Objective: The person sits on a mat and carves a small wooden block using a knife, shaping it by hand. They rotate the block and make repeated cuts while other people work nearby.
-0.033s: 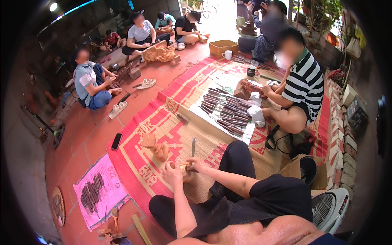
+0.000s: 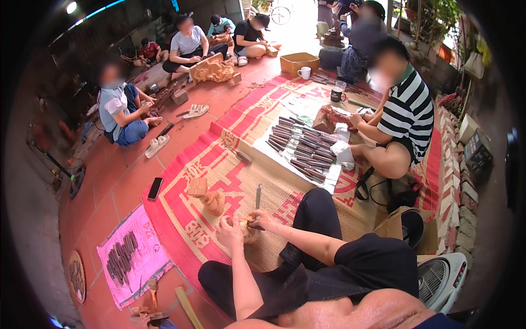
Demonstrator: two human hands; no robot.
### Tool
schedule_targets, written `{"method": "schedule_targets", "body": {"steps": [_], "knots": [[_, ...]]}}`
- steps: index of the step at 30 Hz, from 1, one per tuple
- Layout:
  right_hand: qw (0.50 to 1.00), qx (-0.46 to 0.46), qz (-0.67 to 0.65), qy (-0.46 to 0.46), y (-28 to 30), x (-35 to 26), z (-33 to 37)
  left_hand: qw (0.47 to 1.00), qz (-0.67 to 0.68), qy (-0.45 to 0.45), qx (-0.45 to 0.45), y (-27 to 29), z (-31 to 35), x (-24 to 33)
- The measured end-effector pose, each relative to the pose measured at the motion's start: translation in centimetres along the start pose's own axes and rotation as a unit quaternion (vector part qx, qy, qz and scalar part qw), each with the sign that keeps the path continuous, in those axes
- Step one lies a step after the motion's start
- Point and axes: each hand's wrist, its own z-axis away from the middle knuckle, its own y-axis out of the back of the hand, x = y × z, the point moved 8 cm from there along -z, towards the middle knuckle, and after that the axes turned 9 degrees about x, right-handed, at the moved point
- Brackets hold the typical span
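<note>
My left hand (image 2: pixel 230 232) is closed around a pale wood piece (image 2: pixel 250 237), mostly hidden by my fingers, low above the mat between my bent legs. Beside it, my right hand (image 2: pixel 265 220) grips a carving chisel with a dark handle; its grey metal blade (image 2: pixel 258 195) points up and away from me. Both hands nearly meet at the wood. Just beyond them a light wooden carving (image 2: pixel 212 203) with a square block end lies on the mat.
The patterned red and straw mat (image 2: pixel 219 159) lies under me. Dark-handled chisels (image 2: pixel 307 145) cover a white sheet ahead; more tools (image 2: pixel 123 255) lie on a pink sheet at left, near a phone (image 2: pixel 155 188). A person in stripes (image 2: pixel 405 115) sits at right. A fan (image 2: pixel 438 282) stands close by.
The view has shifted very slightly. My hands keep the same hold on the wood and the chisel.
</note>
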Motion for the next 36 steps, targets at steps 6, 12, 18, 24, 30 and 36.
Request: {"method": "schedule_targets", "body": {"steps": [6, 12, 18, 24, 30, 36], "knots": [[0.984, -0.068, -0.162, -0.014, -4.3, -3.1, 1.4, 0.999, 0.045, 0.028, 0.005, 1.0, -0.2, -1.2], [0.994, -0.057, -0.09, -0.022, -3.3, -2.0, 0.0, 0.991, 0.092, 0.1, -0.008, 1.4, -1.0, -4.1], [0.991, -0.033, -0.118, 0.056, -5.2, -2.3, -0.3, 0.989, 0.118, 0.088, -0.012, 1.0, -0.6, -4.1], [0.999, -0.01, -0.034, -0.023, -3.0, -2.0, 0.0, 0.982, 0.141, 0.124, 0.006, 1.6, -0.6, -5.9], [0.991, -0.01, -0.133, 0.001, -5.9, -1.1, 0.0, 0.991, 0.094, 0.095, -0.01, 0.7, -0.5, -3.9], [0.996, 0.011, -0.074, -0.038, -3.4, -2.0, 0.4, 0.986, 0.12, 0.116, 0.015, 2.1, -0.4, -5.4]]}}
